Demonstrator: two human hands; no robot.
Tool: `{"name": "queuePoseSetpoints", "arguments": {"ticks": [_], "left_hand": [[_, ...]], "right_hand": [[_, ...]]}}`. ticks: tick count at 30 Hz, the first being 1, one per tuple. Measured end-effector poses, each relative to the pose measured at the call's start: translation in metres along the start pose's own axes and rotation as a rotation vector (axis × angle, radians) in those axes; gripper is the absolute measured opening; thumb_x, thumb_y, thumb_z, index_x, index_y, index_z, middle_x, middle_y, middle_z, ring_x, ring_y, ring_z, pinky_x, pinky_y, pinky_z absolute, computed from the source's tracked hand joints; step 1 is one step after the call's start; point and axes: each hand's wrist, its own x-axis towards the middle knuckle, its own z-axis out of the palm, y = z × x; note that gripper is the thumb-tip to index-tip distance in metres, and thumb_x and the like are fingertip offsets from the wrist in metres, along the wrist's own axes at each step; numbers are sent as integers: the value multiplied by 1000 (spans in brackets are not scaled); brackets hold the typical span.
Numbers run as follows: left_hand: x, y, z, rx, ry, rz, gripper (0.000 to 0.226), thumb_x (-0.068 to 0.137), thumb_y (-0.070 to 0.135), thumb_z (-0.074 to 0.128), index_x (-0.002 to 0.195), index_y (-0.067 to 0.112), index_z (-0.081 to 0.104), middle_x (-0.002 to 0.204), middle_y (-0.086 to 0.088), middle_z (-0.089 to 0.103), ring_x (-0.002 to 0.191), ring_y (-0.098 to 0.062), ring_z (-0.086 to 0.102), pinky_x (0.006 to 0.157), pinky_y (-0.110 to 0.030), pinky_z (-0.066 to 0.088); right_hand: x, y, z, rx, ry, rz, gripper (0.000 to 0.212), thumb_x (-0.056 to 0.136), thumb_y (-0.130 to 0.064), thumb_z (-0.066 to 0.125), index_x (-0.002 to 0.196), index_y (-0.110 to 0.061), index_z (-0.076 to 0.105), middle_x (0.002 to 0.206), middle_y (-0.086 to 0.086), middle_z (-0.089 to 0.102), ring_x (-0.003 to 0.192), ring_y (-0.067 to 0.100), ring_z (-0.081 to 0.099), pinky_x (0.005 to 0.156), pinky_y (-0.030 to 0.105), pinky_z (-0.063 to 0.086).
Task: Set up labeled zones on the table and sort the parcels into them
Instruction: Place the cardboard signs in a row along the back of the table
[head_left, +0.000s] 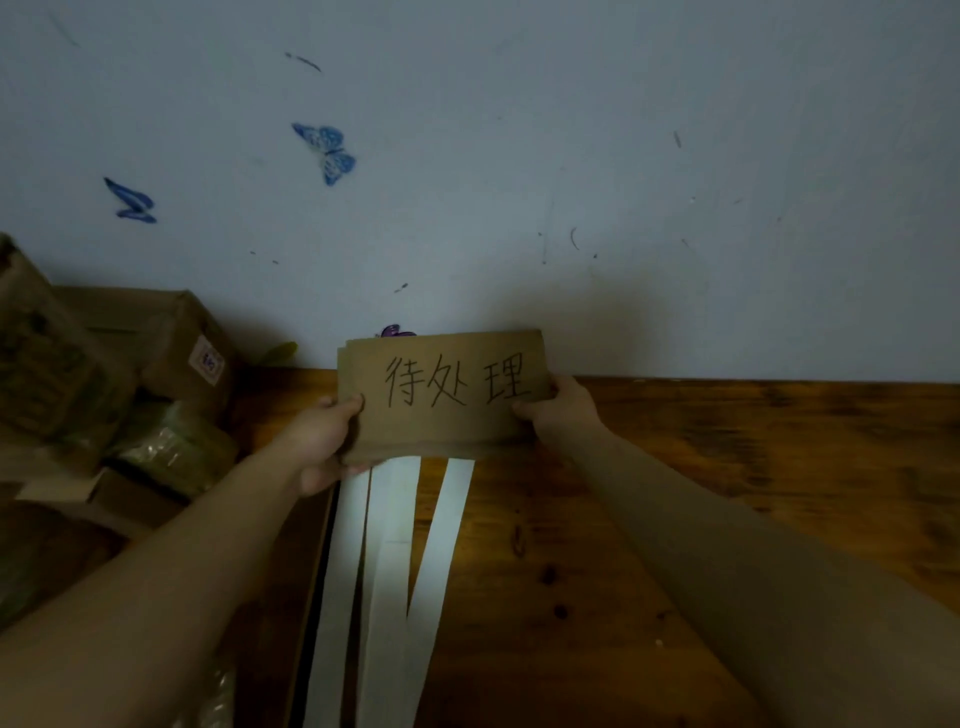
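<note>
Left fingers (347, 405): my left hand (322, 441) grips the left end of the cardboard sign (441, 415), thumb on its front.
Right fingers (525, 408): my right hand (563, 410) pinches the right end, thumb in front.
Sign: held upright before the wall (571, 182), over the back edge of the worktop (753, 493); handwritten "待处理".
Around: 3 white strips (395, 545) lie below it; parcels (171, 353) are piled at my left; 2 blue butterfly stickers (326, 153) are on the wall.
Arms: both forearms reach forward, converging on the sign.

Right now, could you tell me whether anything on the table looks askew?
Yes: the white paper strips fan apart instead of lying parallel, and the parcels sit in a jumbled heap at the left. The cardboard label looks fine.
</note>
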Motion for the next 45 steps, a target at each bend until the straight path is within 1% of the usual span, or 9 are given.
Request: {"name": "queuePoseSetpoints", "arguments": {"ticks": [6,17,21,25,28,31,34,38,45], "left_hand": [[-23,7,-13,-43,164,150,20,100,22,38,119,19,47,102,-5,56,91,-24,56,67,-39,50],[-43,29,-55,237,462,440,32,100,31,37,129,20,44,117,-4,53,110,-26,52,95,-47,45],[-45,29,-56,221,481,416,35,100,32,37,134,22,41,122,-5,51,114,-27,49,96,-47,42],[-43,22,-56,137,468,352,38,100,30,40,137,23,39,123,-6,49,113,-29,50,94,-47,44],[-43,15,-53,54,467,321,38,100,27,40,137,22,40,122,-6,48,111,-28,50,91,-43,45],[-41,11,-51,-6,465,299,34,99,26,42,133,21,45,128,-11,49,113,-31,51,96,-49,45],[-40,7,-44,-16,429,252,26,99,26,42,124,24,48,121,-11,54,104,-30,54,87,-50,49],[-51,2,-16,-41,308,206,24,99,25,40,120,21,50,115,-8,59,103,-29,58,75,-44,52],[-82,3,32,-113,209,281,27,99,27,41,125,22,47,110,-5,59,100,-25,57,73,-39,51]], "right_hand": [[-11,-8,4,20,50,-8,45,93,-4,57,136,-9,47,131,11,54,121,32,51,103,44,44],[-7,34,-68,-225,239,218,30,93,-7,48,121,2,53,117,22,59,106,39,59,92,53,51],[7,34,-51,-317,153,138,28,91,-10,52,118,-1,52,119,20,58,104,36,58,91,52,51],[8,31,-29,-570,17,-25,72,88,-28,62,148,-13,24,147,19,30,132,39,35,109,48,35],[0,41,-19,-1064,-118,-302,62,96,-35,48,151,-23,22,156,14,15,141,37,17,113,50,26],[-1,42,-9,-1193,-266,-274,58,101,-40,35,153,-23,16,160,9,9,146,35,7,115,52,15],[-1,26,-6,-1044,-204,-226,53,101,-39,32,150,-21,25,156,12,21,143,36,16,114,51,17],[-20,-6,6,-388,-248,-109,49,97,-46,46,133,-12,52,122,6,54,113,27,53,94,41,48],[-40,-29,-37,-75,-122,-90,46,87,-24,69,129,-10,55,130,9,57,118,31,53,97,43,48]]}}
